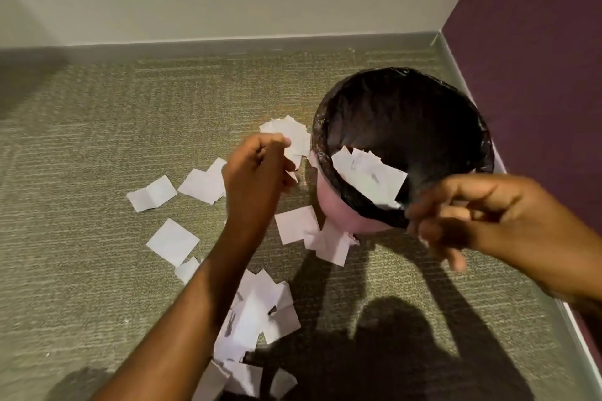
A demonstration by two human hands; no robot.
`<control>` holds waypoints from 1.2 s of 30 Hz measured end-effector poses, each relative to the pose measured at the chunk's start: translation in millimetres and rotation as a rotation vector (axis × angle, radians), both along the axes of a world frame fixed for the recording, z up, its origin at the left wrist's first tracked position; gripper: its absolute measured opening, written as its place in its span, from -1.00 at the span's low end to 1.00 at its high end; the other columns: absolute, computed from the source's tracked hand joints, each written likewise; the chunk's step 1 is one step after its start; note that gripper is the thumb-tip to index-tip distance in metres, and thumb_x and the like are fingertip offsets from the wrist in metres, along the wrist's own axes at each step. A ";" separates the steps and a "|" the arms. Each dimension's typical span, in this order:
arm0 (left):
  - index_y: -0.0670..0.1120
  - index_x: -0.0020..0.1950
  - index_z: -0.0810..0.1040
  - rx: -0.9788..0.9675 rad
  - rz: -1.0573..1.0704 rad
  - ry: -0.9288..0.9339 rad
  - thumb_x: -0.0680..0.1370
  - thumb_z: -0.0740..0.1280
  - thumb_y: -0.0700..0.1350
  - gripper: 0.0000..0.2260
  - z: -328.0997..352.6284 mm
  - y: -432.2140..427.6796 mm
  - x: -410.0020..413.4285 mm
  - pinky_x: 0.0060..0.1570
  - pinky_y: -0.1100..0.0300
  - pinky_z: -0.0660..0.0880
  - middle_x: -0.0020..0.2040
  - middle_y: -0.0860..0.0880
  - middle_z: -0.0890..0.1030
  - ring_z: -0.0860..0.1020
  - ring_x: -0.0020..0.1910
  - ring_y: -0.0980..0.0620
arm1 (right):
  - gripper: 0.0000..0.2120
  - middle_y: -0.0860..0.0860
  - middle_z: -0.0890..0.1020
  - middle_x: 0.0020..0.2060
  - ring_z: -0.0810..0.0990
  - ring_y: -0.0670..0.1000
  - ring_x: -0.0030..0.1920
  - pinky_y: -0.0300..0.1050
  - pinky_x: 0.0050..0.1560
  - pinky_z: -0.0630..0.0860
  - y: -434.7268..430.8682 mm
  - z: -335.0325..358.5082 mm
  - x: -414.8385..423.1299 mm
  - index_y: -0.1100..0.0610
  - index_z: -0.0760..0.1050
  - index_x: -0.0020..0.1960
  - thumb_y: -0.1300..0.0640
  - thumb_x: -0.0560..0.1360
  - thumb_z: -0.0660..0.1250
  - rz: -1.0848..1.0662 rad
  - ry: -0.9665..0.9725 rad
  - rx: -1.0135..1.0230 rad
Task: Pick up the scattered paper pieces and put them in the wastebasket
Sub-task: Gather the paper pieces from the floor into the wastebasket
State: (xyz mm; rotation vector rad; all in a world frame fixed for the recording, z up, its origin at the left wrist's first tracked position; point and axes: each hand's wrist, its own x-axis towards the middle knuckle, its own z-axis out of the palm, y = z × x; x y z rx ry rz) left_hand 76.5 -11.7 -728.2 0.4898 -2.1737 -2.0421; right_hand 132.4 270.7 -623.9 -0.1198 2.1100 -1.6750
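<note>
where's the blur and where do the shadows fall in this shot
Head view: the right hand is smeared by motion blur, and the papers over the wastebasket look soft; the left hand is sharper. Hard shadows of the arms and head fall on the carpet at the bottom, so the light comes from behind the person. The wide lens bows the baseboard.

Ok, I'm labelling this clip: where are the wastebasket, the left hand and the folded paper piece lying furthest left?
wastebasket (337, 210): head view, pink outer wall.
left hand (257, 169): head view, back of the hand.
folded paper piece (152, 193): head view, middle, at its crease.
</note>
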 end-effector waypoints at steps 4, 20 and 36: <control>0.06 0.12 0.71 -0.474 -0.306 -0.144 0.60 0.48 -0.03 -0.89 -88.9 -13.1 20.6 0.04 0.05 0.65 0.05 0.13 0.75 0.70 -0.03 0.15 | -0.81 0.25 0.74 -0.13 0.72 0.09 -0.18 -0.07 -0.18 0.64 -13.3 -56.2 34.1 0.13 0.75 0.05 0.11 0.47 0.61 0.248 -0.420 0.005; 0.16 0.50 0.51 -0.990 -0.699 -0.239 0.61 0.40 0.07 -0.56 -178.6 21.1 40.7 0.50 -0.21 0.35 0.60 -0.05 0.34 0.27 0.60 -0.14 | -0.82 0.24 0.72 0.08 0.72 0.20 0.05 0.01 -0.04 0.70 -71.2 -272.1 12.3 0.32 0.61 0.24 0.29 0.66 0.39 -0.661 -0.730 -0.170; 0.00 0.67 0.28 -1.037 -0.675 -0.258 0.57 0.44 0.10 -0.29 -187.5 22.3 33.0 0.40 -0.23 0.46 0.57 -0.05 0.34 0.30 0.55 -0.14 | -0.90 0.15 0.50 -0.24 0.44 0.05 -0.30 -0.10 -0.35 0.36 -82.0 -277.6 34.0 0.31 0.58 0.04 0.44 0.55 0.38 -0.729 -0.674 -0.034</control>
